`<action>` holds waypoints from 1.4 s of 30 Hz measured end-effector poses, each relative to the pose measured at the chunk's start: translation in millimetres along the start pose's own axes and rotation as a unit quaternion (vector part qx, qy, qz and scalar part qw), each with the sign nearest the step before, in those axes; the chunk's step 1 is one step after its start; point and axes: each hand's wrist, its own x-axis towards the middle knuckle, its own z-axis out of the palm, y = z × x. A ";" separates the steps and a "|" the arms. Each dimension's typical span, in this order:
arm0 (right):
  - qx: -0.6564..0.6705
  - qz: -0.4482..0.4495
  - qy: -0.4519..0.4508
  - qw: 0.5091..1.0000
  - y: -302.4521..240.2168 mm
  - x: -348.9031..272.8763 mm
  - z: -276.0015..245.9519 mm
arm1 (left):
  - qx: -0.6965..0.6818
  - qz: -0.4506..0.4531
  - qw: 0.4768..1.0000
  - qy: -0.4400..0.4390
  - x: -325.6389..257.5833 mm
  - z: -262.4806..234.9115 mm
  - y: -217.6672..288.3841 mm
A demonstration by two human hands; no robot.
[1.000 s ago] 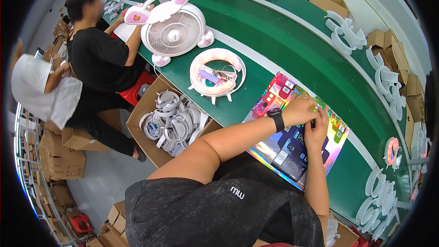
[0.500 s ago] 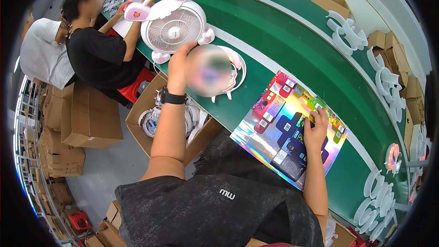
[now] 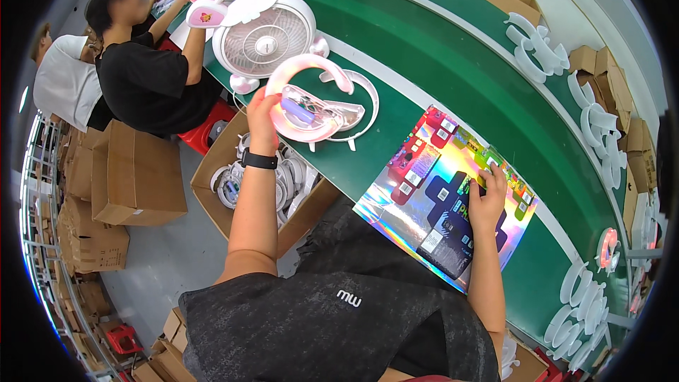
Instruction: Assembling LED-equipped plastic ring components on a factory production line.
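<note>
Left hand (image 3: 262, 122) was pinching a lit ring (image 3: 305, 64) just in front of the fan (image 3: 263, 44); right hand (image 3: 488, 198) lay kinda spread on a shiny sheet (image 3: 453, 194), well right of the fan.

The green worktop (image 3: 393, 140) bears a white rabbit-eared fan (image 3: 264, 41); right of the fan lies a shiny, colourfully printed sheet (image 3: 447, 197).

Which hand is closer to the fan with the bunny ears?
Left. The left hand, gripping a glowing ring, is close before the fan; the right hand is farther away, on the shiny sheet.
</note>
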 end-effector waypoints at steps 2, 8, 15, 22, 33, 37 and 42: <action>0.001 -0.001 0.003 1.000 -1.3 0.2 -0.9 | -0.032 0.000 0.999 0.012 -3.0 1.8 7.6; -0.014 0.000 -0.002 1.000 1.4 -1.1 -0.7 | -0.048 0.082 0.995 0.031 -8.9 5.7 -0.6; -0.012 -0.009 0.002 1.000 4.2 -1.4 0.6 | -0.035 0.142 0.987 0.062 -18.5 23.3 5.3; -0.027 -0.014 -0.003 1.000 3.3 -0.8 1.9 | -0.073 0.112 0.989 0.060 -20.0 23.4 5.6; -0.065 -0.025 -0.030 0.997 2.7 2.0 0.8 | -0.129 0.013 0.990 0.047 -30.3 29.4 17.4; -0.068 -0.023 -0.036 0.997 1.0 2.5 0.8 | -0.123 -0.038 0.990 0.063 -28.7 23.5 11.1; -0.069 -0.027 -0.036 0.997 -0.4 3.6 1.7 | -0.122 -0.071 0.988 0.064 -24.4 16.7 3.5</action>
